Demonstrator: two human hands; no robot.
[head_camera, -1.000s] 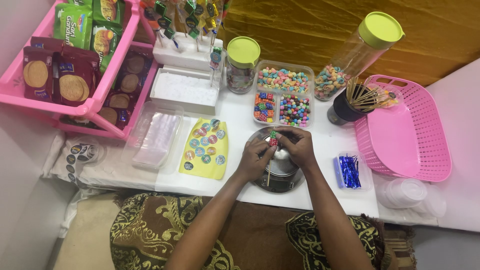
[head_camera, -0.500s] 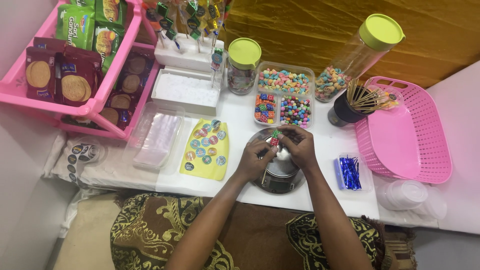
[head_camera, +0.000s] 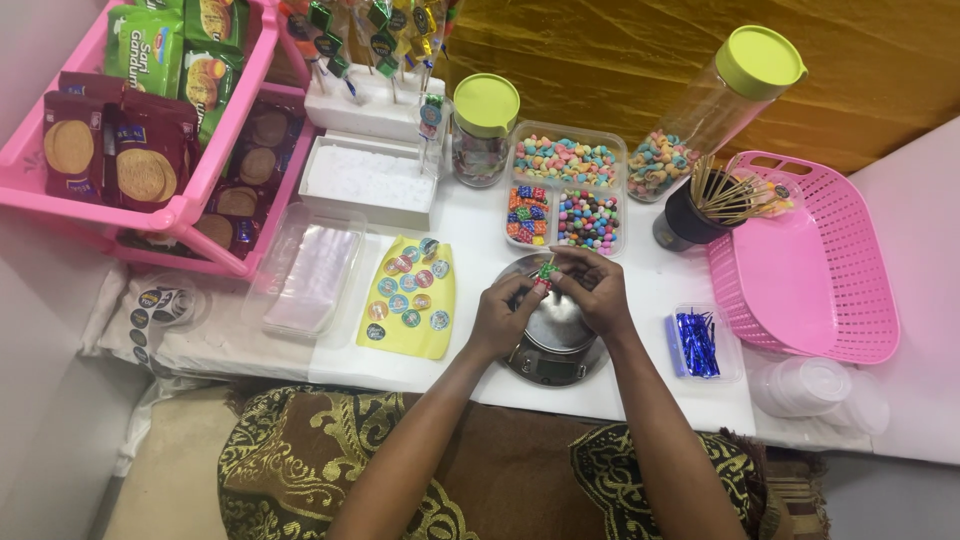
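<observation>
My left hand (head_camera: 505, 312) and my right hand (head_camera: 592, 288) meet above a round metal kitchen scale (head_camera: 556, 338) on the white table. Between their fingertips they pinch a small cluster of colourful candies (head_camera: 546, 271), green and red, held just over the scale's pan. Both hands grip it from opposite sides. Right behind the hands stands a clear divided tray of colourful candies (head_camera: 566, 187). A yellow sheet of round stickers (head_camera: 409, 298) lies to the left of my left hand.
A pink basket (head_camera: 806, 258) sits at the right, with a black cup of wooden skewers (head_camera: 690, 210) beside it. Blue twist ties (head_camera: 698, 343) lie in a small clear box. A pink rack of biscuit packs (head_camera: 135, 130), two green-lidded jars and clear bags (head_camera: 313, 272) stand left and back.
Both hands have lifted slightly off the scale and shifted a little toward the candy tray, still working the candy cluster between the fingertips.
</observation>
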